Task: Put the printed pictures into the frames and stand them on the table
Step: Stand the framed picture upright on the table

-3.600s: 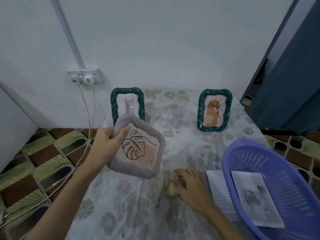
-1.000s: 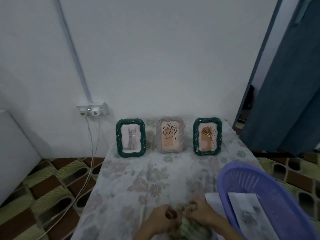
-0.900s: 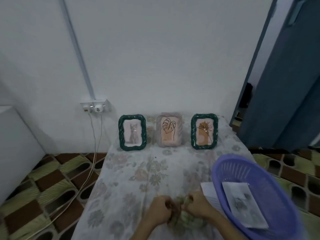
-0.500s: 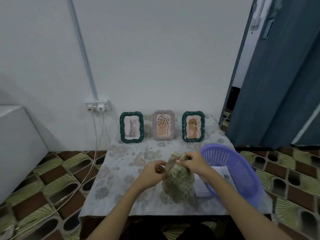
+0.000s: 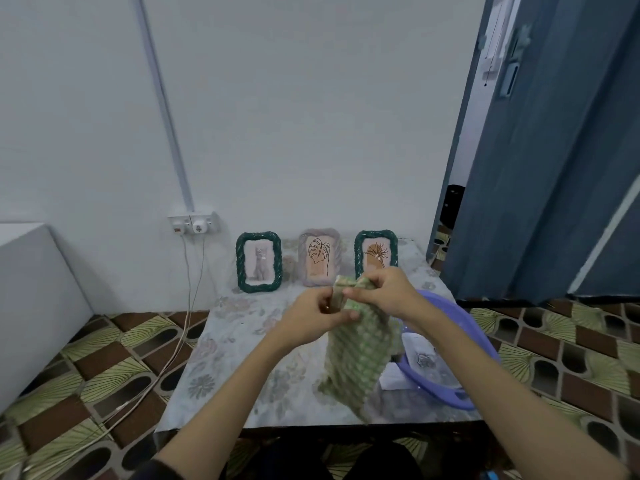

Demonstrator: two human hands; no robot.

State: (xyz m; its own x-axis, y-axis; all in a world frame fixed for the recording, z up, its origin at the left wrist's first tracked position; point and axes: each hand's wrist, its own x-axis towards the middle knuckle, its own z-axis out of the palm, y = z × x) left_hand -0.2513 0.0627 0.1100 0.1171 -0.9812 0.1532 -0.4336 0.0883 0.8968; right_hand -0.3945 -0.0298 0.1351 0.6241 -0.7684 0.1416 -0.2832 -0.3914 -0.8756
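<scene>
Three framed pictures stand upright along the table's far edge: a green frame with a cat, a grey frame with a leaf drawing, and a green frame with a flower. My left hand and my right hand both grip the top edge of a green checked cloth, which hangs down above the table. A printed picture lies in the purple basket at the right.
The low table has a floral cover. Cables hang from a wall socket down to the patterned floor on the left. A blue door stands open at the right. White paper lies under the basket.
The grey leaf frame went from my left hand to standing between the green frames. Both hands then took up the green cloth and lifted it off the table, and the view pulled back.
</scene>
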